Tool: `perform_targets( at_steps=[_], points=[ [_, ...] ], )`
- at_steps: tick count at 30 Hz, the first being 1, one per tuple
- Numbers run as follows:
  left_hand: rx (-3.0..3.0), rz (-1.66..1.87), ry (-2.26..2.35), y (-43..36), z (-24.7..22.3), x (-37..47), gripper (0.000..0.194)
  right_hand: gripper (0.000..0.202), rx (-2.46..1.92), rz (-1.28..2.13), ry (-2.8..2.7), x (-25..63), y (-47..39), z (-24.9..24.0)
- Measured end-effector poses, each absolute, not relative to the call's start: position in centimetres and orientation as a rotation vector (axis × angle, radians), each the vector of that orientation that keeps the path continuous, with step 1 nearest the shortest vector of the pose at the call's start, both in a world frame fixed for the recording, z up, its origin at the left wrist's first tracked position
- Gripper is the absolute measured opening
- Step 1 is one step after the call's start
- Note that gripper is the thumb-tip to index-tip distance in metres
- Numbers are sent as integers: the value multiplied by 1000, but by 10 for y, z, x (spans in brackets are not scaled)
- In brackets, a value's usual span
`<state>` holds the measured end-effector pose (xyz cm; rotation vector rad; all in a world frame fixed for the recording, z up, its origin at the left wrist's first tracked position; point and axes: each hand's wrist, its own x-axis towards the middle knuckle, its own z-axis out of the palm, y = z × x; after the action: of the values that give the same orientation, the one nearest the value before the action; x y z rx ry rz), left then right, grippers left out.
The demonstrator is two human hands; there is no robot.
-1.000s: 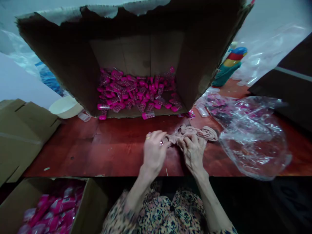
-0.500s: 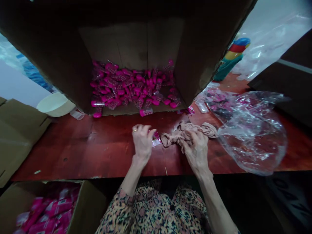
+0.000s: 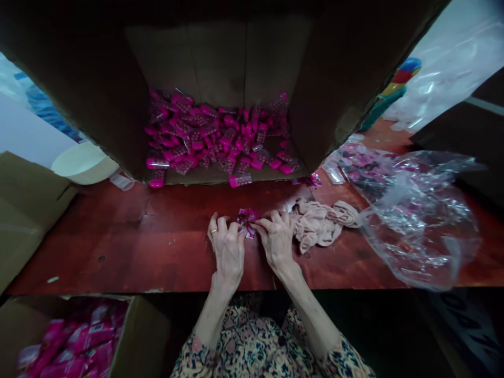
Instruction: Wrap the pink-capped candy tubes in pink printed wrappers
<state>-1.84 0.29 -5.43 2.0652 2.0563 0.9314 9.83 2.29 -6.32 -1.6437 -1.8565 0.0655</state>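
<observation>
A small, shiny pink printed piece of film [image 3: 248,221] lies on the red table between my hands. My left hand [image 3: 227,249] is at its left edge, with thumb and forefinger closed on it and a ring on one finger. From the right, my right hand [image 3: 276,239] pinches the other edge between thumb and forefinger. A crumpled beige cloth [image 3: 321,223] rests just right of my right hand, which is not holding it.
Ahead, a large cardboard box [image 3: 275,58] lies open towards me, with many pink-capped clear tubes [image 3: 220,136] inside. To the right is a clear plastic bag [image 3: 429,220] beside more pink pieces. A white bowl [image 3: 84,165] stands left; below, a carton [image 3: 147,331] holds pink packets.
My right hand has let go of the beige cloth and moved left to the pink film. My left hand has come down onto the film. The view has shifted slightly.
</observation>
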Motion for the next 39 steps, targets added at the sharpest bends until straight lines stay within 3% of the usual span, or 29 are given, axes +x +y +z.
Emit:
perform_targets(
  at_steps=[6, 12, 15, 18, 21, 26, 31, 39],
  points=[
    [1880, 1157, 1950, 2, -51, -22, 9, 10, -1551, 53, -1811, 100, 19, -60],
    [1209, 1381, 1534, 8, -37, -18, 15, 20, -1265, 100, -1807, 96, 6, -53],
    [973, 1397, 1374, 8, -35, -15, 17, 21, -1254, 345, -1599, 92, 0, -52],
    [636, 1453, 1215, 6, -33, -13, 14, 36, -1293, 799, -1302, 89, -4, -52],
    [342, 1479, 1083, 4, -29, -14, 17, 19, -1283, 1074, -1224, 87, -7, -49],
    [245, 1476, 1036, 3, -25, -17, 19, 18, -1296, 1059, -1263, 82, -12, -39],
    [201, 1453, 982, 2, -24, -21, 16, 32, -1281, 1059, -1358, 81, -14, -34],
    [60, 1535, 965, 2, -26, -30, 18, 19, -1326, 847, -1587, 76, -12, -30]
  ],
)
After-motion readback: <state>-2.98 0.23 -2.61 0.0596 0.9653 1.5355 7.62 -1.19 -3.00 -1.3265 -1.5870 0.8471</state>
